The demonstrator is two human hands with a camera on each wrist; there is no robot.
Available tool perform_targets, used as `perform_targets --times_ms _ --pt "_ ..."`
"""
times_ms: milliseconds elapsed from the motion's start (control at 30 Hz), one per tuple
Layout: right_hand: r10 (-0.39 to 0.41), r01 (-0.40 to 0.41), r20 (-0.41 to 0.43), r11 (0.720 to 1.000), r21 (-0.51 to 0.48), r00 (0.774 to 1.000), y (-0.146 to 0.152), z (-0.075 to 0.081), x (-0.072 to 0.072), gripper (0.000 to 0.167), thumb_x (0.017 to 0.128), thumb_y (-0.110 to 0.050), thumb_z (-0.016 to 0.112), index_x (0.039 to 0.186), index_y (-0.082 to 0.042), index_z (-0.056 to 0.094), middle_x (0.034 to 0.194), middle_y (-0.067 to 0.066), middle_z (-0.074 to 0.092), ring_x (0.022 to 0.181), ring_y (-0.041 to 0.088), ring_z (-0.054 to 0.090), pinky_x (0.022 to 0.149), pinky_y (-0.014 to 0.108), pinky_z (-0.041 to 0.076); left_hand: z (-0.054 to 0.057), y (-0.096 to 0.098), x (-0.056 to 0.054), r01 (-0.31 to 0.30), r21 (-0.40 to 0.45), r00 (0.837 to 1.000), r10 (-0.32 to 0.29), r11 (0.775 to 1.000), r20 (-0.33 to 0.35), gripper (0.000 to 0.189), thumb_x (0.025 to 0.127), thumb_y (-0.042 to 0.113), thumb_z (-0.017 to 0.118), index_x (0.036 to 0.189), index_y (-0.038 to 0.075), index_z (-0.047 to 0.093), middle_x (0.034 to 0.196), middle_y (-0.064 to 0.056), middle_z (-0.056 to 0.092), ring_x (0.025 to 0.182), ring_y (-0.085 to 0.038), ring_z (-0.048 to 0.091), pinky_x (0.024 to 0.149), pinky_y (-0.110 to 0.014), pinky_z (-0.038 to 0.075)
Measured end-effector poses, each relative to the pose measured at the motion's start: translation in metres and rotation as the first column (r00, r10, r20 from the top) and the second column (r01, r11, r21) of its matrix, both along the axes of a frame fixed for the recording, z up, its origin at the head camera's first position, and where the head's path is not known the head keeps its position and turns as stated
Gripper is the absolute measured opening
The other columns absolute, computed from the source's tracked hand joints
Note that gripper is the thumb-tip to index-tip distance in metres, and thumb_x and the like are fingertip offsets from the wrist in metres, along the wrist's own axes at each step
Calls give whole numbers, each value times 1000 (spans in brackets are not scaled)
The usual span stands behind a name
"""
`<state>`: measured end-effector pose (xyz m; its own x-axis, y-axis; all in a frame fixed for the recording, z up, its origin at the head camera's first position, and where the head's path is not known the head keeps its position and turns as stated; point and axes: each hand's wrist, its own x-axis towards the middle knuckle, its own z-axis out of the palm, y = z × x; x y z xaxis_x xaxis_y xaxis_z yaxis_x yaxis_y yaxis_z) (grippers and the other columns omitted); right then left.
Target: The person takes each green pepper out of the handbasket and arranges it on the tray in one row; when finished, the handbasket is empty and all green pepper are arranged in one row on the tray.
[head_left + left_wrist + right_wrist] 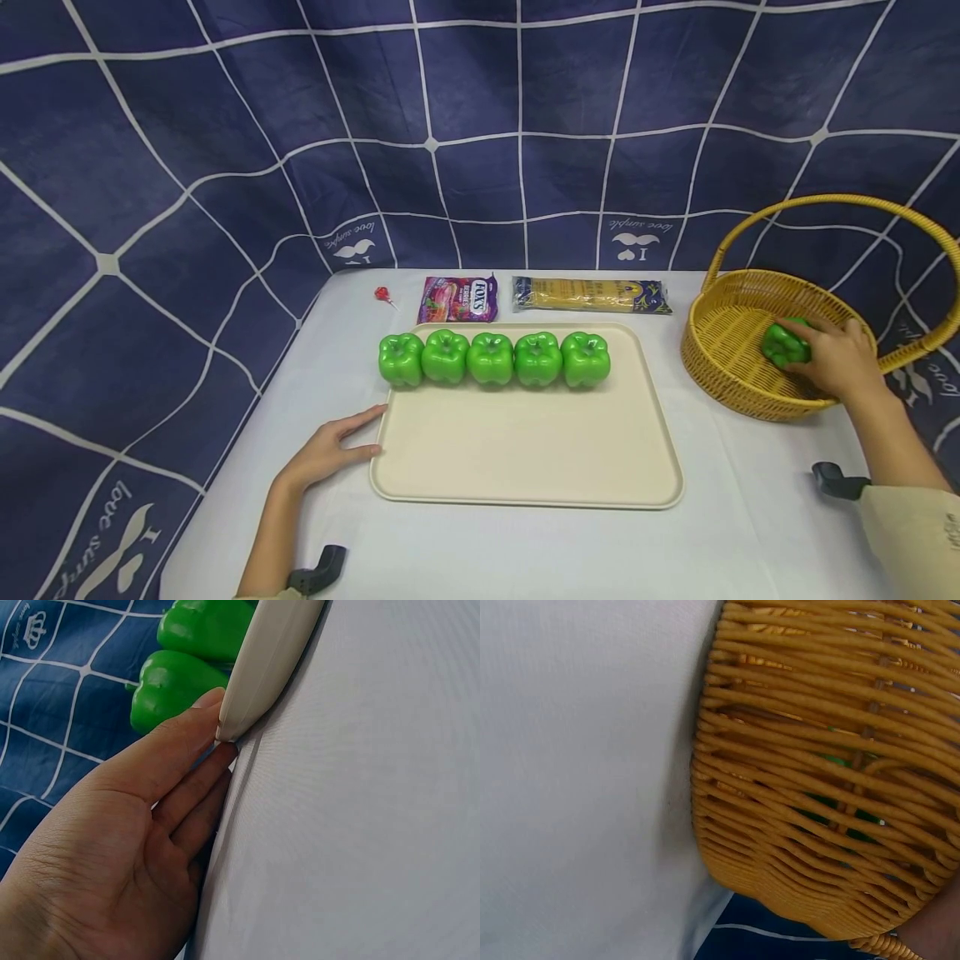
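My right hand [847,358] reaches into the yellow wicker basket [705,354] and grips a green bell pepper [783,346] there. In the right wrist view, the basket's woven wall [795,795] covers most of the hand, and bits of green show through the gaps. Several more green bell peppers [491,358] stand side by side along the far edge of the cream tray [525,450], the leftmost overlapping its left rim. My left hand [326,454] rests at the tray's left side, its fairly straight fingertips touching the rim [251,682].
Behind the tray lie a red lollipop [383,294], a purple Fox's candy bag [457,300] and a long pack of yellow pasta [591,295]. The basket's tall handle [832,200] arches above it. Dark blue checked cloth [480,175] hangs behind the white table [570,550].
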<state>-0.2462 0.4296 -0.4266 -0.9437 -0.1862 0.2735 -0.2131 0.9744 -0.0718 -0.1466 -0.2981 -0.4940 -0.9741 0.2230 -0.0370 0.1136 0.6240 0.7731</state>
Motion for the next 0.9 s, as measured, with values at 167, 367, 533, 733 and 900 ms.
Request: perform_targets --times_ms 167,367,533,733,900 --pt "-31 30 20 1000 4 999 2 2 -1 78 65 -20 80 132 -5 44 113 38 39 91 53 31 83 64 25 1 0 0 0 3 1000 0 1000 2 66 73 45 74 133 28 51 137 -1 47 130 -30 36 105 -55 27" --pt "-22 20 46 999 30 999 3 2 -2 78 68 -24 80 132 -2 42 116 39 37 95 54 33 80 61 28 2 0 0 0 0 1000 0 1000 -3 66 73 45 74 132 28 51 136 -1 47 129 -30 37 105 -55 27" --pt "-2 1 69 1000 19 998 5 3 -3 85 63 -24 83 132 0 40 123 34 37 94 51 31 77 60 29 3 0 -1 0 -4 1000 0 1000 3 66 73 45 74 133 30 51 137 -1 46 130 -30 36 104 -56 27" --pt "-23 23 75 1000 3 997 5 0 -1 87 63 -21 83 134 -3 38 125 32 37 90 48 30 72 60 33 2 -1 -1 -1 -1 1000 1 1000 6 66 73 45 74 132 30 51 137 0 47 130 -31 36 104 -56 27" --pt "-9 14 68 997 -77 998 1 -2 1 86 66 -24 83 134 1 36 123 34 38 96 51 31 78 60 30 2 0 0 -3 1 1000 3 1000 11 66 73 45 74 133 29 51 137 0 47 130 -31 36 104 -56 26"
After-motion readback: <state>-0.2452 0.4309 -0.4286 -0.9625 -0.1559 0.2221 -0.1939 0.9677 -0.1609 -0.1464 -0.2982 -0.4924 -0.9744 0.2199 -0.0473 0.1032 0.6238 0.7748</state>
